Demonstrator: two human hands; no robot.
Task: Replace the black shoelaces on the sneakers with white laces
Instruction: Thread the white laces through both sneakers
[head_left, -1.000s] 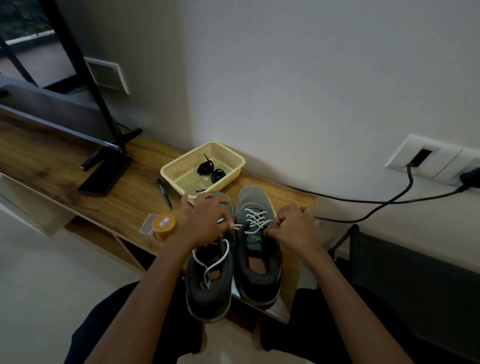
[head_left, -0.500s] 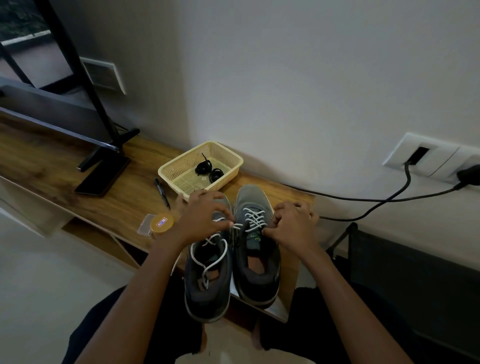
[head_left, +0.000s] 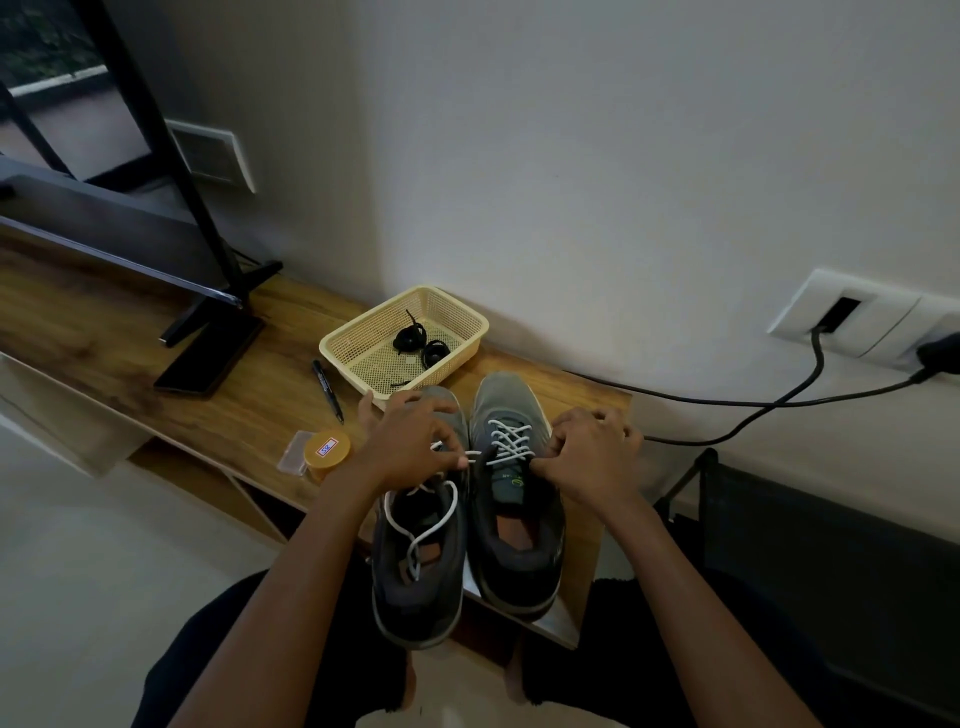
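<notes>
Two grey sneakers stand side by side on the wooden shelf (head_left: 156, 384), heels toward me. The right sneaker (head_left: 514, 525) has a white lace (head_left: 510, 440) crossed through its eyelets. My left hand (head_left: 415, 441) sits over the left sneaker (head_left: 418, 571) and pinches one end of that lace between the shoes. My right hand (head_left: 589, 454) pinches the other end at the right sneaker's outer side. A loose white lace (head_left: 421, 525) hangs looped over the left sneaker's opening. Black laces (head_left: 421, 343) lie coiled in a cream basket (head_left: 467, 312).
A black marker (head_left: 327, 384) lies left of the basket. A round orange container (head_left: 327, 451) and a small clear packet (head_left: 292, 458) sit near the shelf's front edge. A monitor stand (head_left: 208, 358) is at the left. A black cable (head_left: 727, 402) runs along the wall to a socket (head_left: 852, 317).
Both hands stay at the right sneaker's lace with only slight finger shifts. The view has drifted a little.
</notes>
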